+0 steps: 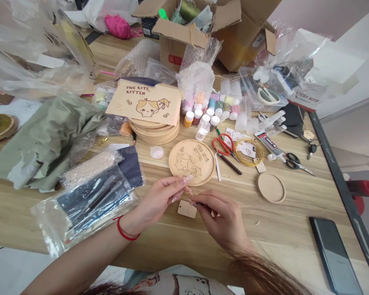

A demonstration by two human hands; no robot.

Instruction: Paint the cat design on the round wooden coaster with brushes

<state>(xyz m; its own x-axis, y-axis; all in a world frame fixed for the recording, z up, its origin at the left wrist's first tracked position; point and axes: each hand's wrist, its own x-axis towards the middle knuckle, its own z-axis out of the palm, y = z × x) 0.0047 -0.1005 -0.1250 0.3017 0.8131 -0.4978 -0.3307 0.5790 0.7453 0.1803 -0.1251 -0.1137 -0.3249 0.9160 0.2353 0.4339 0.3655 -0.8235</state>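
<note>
My left hand (pixel 155 203), with a red cord around its wrist, reaches in from the lower left, and its fingertips meet my right hand (pixel 223 217) above the table. My right hand pinches a thin dark tool (pixel 201 204), partly hidden by the fingers. Whether my left fingers hold anything small, I cannot tell. Just beyond the fingertips lies a round wooden coaster (pixel 191 162) engraved with a cat drawing and lettering. A small wooden tag (pixel 187 209) lies flat beneath my hands, and my left fingertips nearly touch the coaster's rim.
Right of my hands lie red-handled scissors (pixel 224 145), a gold wire coil (pixel 248 151), a blank wooden tray (pixel 271 187) and a phone (pixel 335 256). Behind stand a stack of wooden discs (pixel 153 131), several paint pots (pixel 209 110) and a cardboard box (pixel 184 37). A plastic bag (pixel 89 205) lies left.
</note>
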